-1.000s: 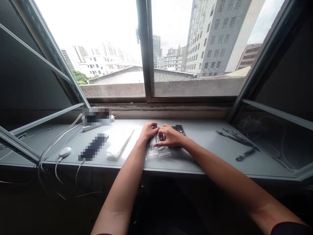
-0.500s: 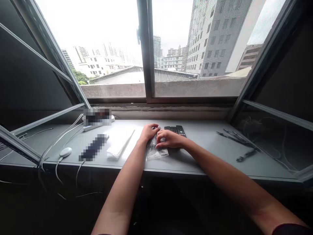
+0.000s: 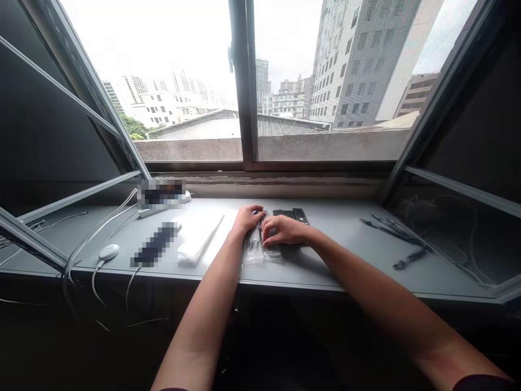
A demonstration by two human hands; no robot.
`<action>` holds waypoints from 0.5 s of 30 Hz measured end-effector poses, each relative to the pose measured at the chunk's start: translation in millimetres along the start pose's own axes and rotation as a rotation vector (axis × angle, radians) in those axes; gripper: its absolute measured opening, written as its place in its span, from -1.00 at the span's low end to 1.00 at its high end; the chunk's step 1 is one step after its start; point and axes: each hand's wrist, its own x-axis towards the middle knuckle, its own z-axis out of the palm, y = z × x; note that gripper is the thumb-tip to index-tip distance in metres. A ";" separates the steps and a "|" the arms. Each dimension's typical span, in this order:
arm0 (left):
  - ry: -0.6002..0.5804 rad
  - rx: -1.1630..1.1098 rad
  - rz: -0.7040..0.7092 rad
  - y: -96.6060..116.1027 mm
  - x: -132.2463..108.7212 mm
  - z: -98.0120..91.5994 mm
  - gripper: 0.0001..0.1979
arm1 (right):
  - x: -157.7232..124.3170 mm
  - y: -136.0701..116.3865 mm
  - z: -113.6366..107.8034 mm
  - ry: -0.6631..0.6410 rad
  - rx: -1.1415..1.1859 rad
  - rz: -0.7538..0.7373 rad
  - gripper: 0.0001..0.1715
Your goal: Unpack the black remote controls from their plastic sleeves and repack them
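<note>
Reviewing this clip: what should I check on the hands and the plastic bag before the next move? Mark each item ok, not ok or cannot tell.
1. The left hand is on the clear plastic bag: ok.
2. The right hand is on the same bag: ok.
3. The bag lies on the grey ledge, inside its front edge: ok.
4. The bag's contents are identifiable: cannot tell, as hands and glare hide them.
5. The bag is apart from the black remote controls: cannot tell, as the right hand hides the gap.
6. The white mouse sits apart from the bag: ok.
</note>
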 end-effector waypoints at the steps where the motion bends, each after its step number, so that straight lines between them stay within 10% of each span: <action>1: 0.001 -0.001 0.001 -0.2 0.1 0.0 -0.76 | -0.5 -0.1 -0.4 0.000 0.007 0.003 -0.75; 15: 0.009 0.022 0.004 5.4 -1.5 -0.2 -0.67 | 2.2 -8.8 2.0 0.554 0.184 0.075 -0.53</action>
